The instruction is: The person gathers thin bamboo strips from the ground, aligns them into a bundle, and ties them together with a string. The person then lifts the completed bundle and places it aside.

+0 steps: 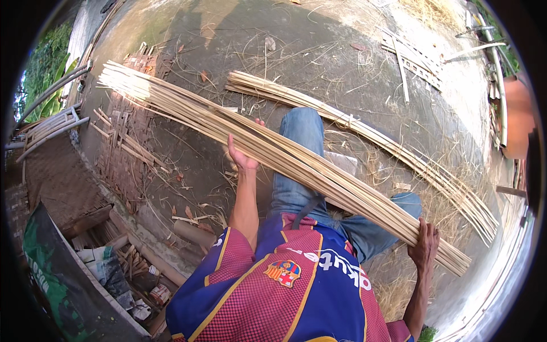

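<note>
Left hand (242, 157): my grip cups the bamboo strip bundle (273, 151).
Right hand (424, 245): grip clasps its 4 o'clock end.
Ground (228, 51): open at 12 o'clock.

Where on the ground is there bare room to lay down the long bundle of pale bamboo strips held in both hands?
Barest patch: grey ground beyond the second bundle of bamboo strips, only stray straw there. Another strip of ground lies between the held bundle of pale bamboo strips and the woven bamboo mat. Crowded: lower left, the heap of scraps.
</note>
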The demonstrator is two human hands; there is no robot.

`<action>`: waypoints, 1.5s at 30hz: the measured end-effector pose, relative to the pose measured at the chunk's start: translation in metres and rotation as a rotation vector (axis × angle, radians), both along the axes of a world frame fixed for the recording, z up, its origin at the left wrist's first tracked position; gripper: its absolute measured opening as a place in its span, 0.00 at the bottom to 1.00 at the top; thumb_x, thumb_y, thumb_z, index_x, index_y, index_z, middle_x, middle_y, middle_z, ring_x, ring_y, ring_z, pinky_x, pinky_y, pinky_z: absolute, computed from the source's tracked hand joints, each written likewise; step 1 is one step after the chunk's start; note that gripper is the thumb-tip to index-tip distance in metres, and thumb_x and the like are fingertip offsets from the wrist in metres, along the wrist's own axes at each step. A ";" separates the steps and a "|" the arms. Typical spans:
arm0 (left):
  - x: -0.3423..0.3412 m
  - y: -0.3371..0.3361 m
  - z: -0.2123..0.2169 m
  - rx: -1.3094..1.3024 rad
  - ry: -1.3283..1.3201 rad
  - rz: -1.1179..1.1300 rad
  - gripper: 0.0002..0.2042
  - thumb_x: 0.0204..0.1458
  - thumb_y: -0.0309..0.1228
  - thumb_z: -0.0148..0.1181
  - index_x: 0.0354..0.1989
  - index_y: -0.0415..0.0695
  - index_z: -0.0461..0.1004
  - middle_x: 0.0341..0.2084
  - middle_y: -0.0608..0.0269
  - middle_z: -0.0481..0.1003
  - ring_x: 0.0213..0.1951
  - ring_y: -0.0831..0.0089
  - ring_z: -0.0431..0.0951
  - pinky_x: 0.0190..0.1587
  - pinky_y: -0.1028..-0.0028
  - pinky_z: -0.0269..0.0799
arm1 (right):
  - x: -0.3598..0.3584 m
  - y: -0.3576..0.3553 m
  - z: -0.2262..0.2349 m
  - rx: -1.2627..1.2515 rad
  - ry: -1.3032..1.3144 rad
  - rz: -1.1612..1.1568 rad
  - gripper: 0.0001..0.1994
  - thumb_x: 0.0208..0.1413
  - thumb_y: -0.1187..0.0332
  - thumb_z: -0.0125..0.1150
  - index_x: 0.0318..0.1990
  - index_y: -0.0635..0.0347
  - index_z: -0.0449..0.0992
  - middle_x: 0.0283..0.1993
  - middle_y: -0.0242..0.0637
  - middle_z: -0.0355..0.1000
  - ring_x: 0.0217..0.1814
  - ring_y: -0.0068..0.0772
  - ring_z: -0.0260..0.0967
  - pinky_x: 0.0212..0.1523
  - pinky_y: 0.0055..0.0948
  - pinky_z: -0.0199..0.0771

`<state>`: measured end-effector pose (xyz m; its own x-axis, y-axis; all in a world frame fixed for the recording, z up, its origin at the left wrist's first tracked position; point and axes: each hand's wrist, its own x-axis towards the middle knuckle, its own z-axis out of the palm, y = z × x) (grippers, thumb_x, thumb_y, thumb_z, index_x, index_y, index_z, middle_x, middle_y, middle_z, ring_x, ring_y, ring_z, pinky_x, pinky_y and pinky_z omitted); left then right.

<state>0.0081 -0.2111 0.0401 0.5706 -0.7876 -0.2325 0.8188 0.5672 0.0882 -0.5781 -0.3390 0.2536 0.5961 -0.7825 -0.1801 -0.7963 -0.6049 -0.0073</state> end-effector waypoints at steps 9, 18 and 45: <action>0.006 -0.003 0.006 0.049 0.019 -0.018 0.43 0.59 0.56 0.57 0.74 0.40 0.50 0.67 0.39 0.62 0.69 0.42 0.61 0.72 0.46 0.57 | 0.000 0.003 -0.014 0.010 -0.027 -0.011 0.49 0.33 0.68 0.80 0.68 0.56 0.61 0.51 0.44 0.67 0.56 0.51 0.65 0.60 0.50 0.61; 0.005 0.000 -0.009 0.050 -0.065 -0.001 0.32 0.62 0.48 0.53 0.70 0.41 0.59 0.67 0.41 0.63 0.68 0.43 0.62 0.72 0.45 0.57 | 0.123 -0.009 0.017 0.110 -0.460 -0.118 0.24 0.55 0.67 0.71 0.59 0.58 0.73 0.56 0.45 0.72 0.58 0.49 0.70 0.58 0.46 0.70; -0.005 0.000 -0.006 -0.044 -0.076 0.031 0.44 0.59 0.60 0.54 0.74 0.39 0.52 0.71 0.37 0.55 0.72 0.42 0.55 0.74 0.46 0.52 | 0.342 0.036 -0.087 0.169 -0.318 0.111 0.07 0.58 0.66 0.59 0.36 0.60 0.74 0.39 0.41 0.71 0.41 0.46 0.74 0.39 0.43 0.74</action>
<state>0.0029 -0.2116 0.0345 0.6098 -0.7776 -0.1534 0.7926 0.5970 0.1241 -0.2358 -0.3033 0.1668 0.7226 -0.6850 -0.0933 -0.6678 -0.6567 -0.3504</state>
